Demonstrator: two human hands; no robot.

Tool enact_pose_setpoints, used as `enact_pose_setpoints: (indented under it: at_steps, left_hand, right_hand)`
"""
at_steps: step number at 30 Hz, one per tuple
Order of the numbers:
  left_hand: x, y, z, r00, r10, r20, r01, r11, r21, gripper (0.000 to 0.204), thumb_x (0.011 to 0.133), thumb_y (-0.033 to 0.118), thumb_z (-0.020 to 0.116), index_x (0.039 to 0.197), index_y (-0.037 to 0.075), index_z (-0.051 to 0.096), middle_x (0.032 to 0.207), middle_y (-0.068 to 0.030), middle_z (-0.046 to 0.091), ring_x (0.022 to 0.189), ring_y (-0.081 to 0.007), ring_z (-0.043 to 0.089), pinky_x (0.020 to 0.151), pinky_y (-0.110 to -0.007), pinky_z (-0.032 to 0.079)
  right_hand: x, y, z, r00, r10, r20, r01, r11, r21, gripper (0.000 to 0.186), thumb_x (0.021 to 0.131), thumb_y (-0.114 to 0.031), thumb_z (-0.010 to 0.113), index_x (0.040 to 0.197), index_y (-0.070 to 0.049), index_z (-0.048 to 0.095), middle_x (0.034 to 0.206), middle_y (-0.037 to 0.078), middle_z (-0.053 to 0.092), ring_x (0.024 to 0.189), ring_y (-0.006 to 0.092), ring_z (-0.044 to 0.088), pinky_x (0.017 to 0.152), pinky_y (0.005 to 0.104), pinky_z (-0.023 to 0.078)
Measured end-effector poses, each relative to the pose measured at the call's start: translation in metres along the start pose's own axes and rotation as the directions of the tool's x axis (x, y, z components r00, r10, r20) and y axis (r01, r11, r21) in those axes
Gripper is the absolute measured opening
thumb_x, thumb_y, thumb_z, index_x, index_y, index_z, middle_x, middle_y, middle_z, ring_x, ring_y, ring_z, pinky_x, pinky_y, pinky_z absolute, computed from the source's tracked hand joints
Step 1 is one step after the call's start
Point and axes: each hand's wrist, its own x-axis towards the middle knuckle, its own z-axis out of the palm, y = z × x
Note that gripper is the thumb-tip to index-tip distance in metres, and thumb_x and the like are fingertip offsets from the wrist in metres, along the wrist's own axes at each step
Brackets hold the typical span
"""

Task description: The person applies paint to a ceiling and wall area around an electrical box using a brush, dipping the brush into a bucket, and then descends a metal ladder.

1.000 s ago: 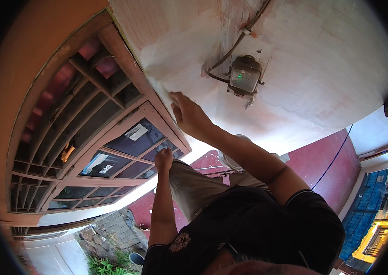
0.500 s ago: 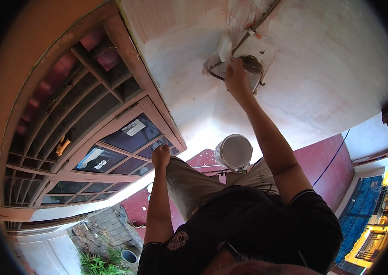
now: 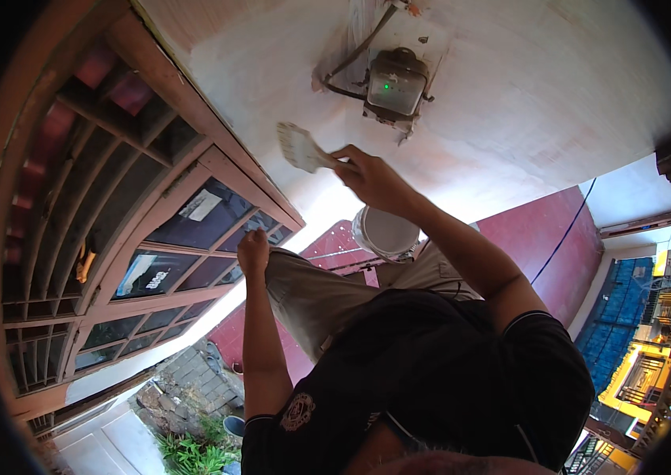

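Overhead, the white wall (image 3: 526, 103) fills most of the view, with a brown window frame (image 3: 193, 198) along its left side. Below sits a white bucket (image 3: 385, 233) beside the person's knee. On the wall, a grey box (image 3: 396, 83) shows a green light. The right hand (image 3: 371, 178) grips a brush (image 3: 301, 148) by its handle; the brush's long axis runs up-left from the hand, bristles pointing toward the frame, just below-left of the box. The left hand (image 3: 253, 253) is curled shut against the frame.
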Motion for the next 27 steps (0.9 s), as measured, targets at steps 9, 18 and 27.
enact_pose_setpoints:
  at_steps: [9, 18, 27]
  left_hand:
    - [0.003, -0.004, -0.001, 1.0, -0.01, 0.017, 0.01, 1.0, -0.023, 0.043, 0.095, 0.039, 0.05, 0.085, 0.002, 0.07, 0.091, -0.0238, 0.069, 0.088, -0.047, 0.064, 0.079, -0.054, 0.049]
    - [0.005, 0.002, 0.003, 0.999, -0.001, 0.034, 0.001, 1.0, -0.021, 0.043, 0.096, 0.039, 0.05, 0.085, 0.002, 0.069, 0.088, -0.0237, 0.068, 0.085, -0.0467, 0.064, 0.076, -0.053, 0.049]
    - [0.002, -0.007, -0.004, 0.999, -0.024, 0.027, 0.023, 1.0, 0.015, 0.044, 0.096, 0.04, 0.049, 0.088, 0.003, 0.071, 0.091, -0.0231, 0.069, 0.087, -0.0456, 0.065, 0.078, -0.052, 0.05]
  right_hand:
    - [-0.083, 0.096, -0.051, 0.9, 0.394, 0.186, -0.262, 0.831, -0.491, 0.026, 0.088, -0.019, 0.06, 0.104, 0.001, 0.067, 0.091, 0.026, 0.071, 0.088, 0.0394, 0.071, 0.081, 0.0462, 0.055]
    - [-0.084, 0.233, 0.041, 0.862, 0.452, 0.229, -0.082, 0.57, -0.818, 0.022, 0.086, -0.016, 0.06, 0.099, -0.003, 0.073, 0.092, 0.02, 0.073, 0.087, 0.0344, 0.073, 0.08, 0.0451, 0.058]
    - [-0.064, 0.252, 0.088, 0.825, 0.523, 0.215, -0.149, 0.568, -0.809, 0.03, 0.097, -0.025, 0.052, 0.099, -0.005, 0.075, 0.098, 0.018, 0.074, 0.094, 0.0329, 0.073, 0.077, 0.0454, 0.06]
